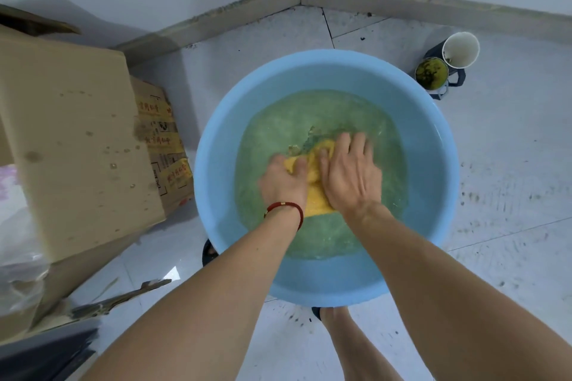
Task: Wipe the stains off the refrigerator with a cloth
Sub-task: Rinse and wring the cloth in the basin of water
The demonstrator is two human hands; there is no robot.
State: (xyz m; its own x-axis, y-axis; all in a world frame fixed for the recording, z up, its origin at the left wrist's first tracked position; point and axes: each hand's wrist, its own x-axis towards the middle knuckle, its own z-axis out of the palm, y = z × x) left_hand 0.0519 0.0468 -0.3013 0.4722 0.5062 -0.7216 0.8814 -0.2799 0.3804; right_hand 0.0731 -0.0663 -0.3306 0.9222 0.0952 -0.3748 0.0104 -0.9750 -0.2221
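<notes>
We have both hands down in a blue basin (213,145) of greenish water on the tiled floor (510,182). The yellow cloth (315,182) lies in the water between them. Our left hand (283,181), a red bracelet (286,210) on its wrist, grips the cloth's left end with curled fingers (298,165). Our right hand (349,172) presses on the cloth with its fingers spread wide. Cardboard boxes (77,139) stand just left of the basin, and two cups (445,62) sit near the wall beyond it.
</notes>
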